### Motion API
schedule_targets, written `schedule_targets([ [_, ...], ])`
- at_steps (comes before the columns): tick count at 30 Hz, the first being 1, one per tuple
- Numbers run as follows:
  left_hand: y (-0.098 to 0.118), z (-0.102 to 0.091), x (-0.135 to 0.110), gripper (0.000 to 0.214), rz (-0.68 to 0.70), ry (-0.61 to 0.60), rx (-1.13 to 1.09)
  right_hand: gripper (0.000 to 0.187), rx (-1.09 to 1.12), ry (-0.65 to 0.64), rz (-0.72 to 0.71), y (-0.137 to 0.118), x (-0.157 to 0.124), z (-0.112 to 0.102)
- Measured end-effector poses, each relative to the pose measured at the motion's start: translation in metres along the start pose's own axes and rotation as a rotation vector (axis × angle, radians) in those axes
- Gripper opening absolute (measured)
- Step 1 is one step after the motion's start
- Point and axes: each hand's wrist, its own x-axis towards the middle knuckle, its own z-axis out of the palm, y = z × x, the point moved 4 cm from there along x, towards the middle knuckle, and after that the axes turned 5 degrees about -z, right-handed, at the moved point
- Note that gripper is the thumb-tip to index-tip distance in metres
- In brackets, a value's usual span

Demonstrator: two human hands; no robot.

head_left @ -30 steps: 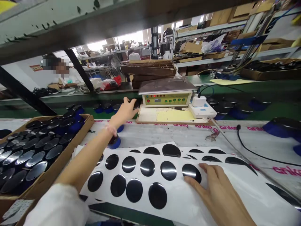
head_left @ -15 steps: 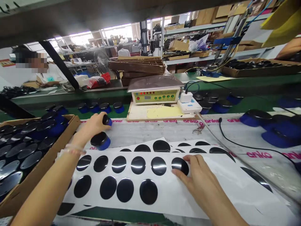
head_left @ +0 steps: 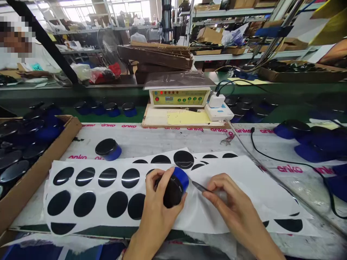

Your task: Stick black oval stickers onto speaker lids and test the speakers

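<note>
My left hand (head_left: 158,206) is closed around a round blue part with a black face (head_left: 175,187), held over a white backing sheet (head_left: 244,173) that carries rows of glossy black oval stickers (head_left: 107,177). My right hand (head_left: 230,207) sits just right of the part, fingers pinched on a thin dark sticker (head_left: 199,186) that points toward it. A second blue part with a black top (head_left: 107,148) stands on the table behind the sheet, apart from both hands.
A cardboard box (head_left: 40,159) of finished black-topped parts lies at the left. A yellow control box (head_left: 180,96) sits on a board behind, with a white adapter (head_left: 217,101) and a black cable (head_left: 284,159). More blue parts (head_left: 306,144) lie right. Another person sits far left.
My left hand drew back from the far side of the table with a blue part and now holds it over the sheet. My right hand lifted a sticker off the sheet.
</note>
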Motion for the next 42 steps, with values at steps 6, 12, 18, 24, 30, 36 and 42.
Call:
schedule_targets([
  [6, -0.002, 0.005, 0.000, 0.090, -0.066, -0.102, -0.055, 0.012, 0.354, 0.306, 0.009, -0.013, -0.014, -0.046],
  [12, -0.004, 0.013, -0.002, 0.105, -0.187, -0.262, -0.190, 0.024, 0.574, 0.237, 0.260, -0.016, 0.002, -0.008],
  [18, -0.004, 0.012, 0.000, 0.106, -0.186, -0.287, -0.180, 0.027, 0.655, 0.305, 0.409, -0.009, 0.013, 0.029],
  [24, -0.004, 0.012, -0.001, 0.100, -0.180, -0.303, -0.166, 0.027, 0.643, 0.260, 0.410, -0.005, 0.011, 0.032],
  [30, -0.004, 0.012, 0.000, 0.100, -0.173, -0.309, -0.162, 0.027, 0.564, 0.237, 0.387, -0.003, 0.011, 0.032],
  [36, -0.002, 0.010, 0.002, 0.097, -0.173, -0.298, -0.154, 0.024, 0.314, 0.276, 0.266, -0.011, 0.016, 0.028],
  [42, -0.003, 0.012, 0.001, 0.092, -0.178, -0.302, -0.161, 0.020, 0.177, 0.318, 0.161, -0.019, 0.017, 0.025],
])
